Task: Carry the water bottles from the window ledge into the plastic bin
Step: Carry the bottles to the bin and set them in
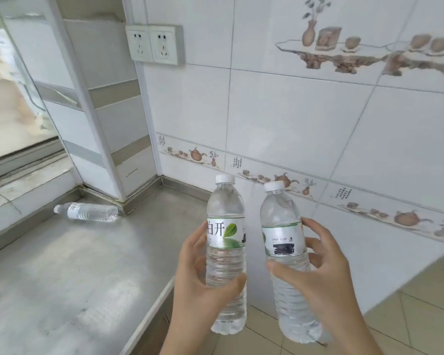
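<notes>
At the far left, a clear ribbed plastic water bottle with a white cap and pale label [87, 212] lies on its side on the grey stainless-steel bench [62, 265], just beside the raised metal lip below the window ledge [23, 185]; its long axis runs left to right, cap pointing left, base toward the corner of the white pillar. Lying loose like that it looks free to roll, and it would best be taken around the ribbed middle rather than the smooth shoulder. Moving right, the left hand [192, 283] is wrapped around a clear plastic water bottle with a white cap and a green-leaf label [226, 249], thumb across the near side below the label and fingers [194, 240] behind it; the grip is closed firmly on the ribbed lower body. This bottle stands almost upright, cap up, base hanging past the bench edge over the tiled floor. Just beside it, not clearly touching, the right hand [315, 272] clamps a second clear plastic water bottle with a white cap and a label carrying dark print [283, 242], thumb in front, fingers curled round the right side at label height. Its long axis is near vertical, tilted slightly so the cap leans left. Both appear full, so I judge them moderately heavy, stiff enough to hold but likely to dent under a hard squeeze, and smooth on the label; the ribs give the surer hold. The plastic bin is not in view.
</notes>
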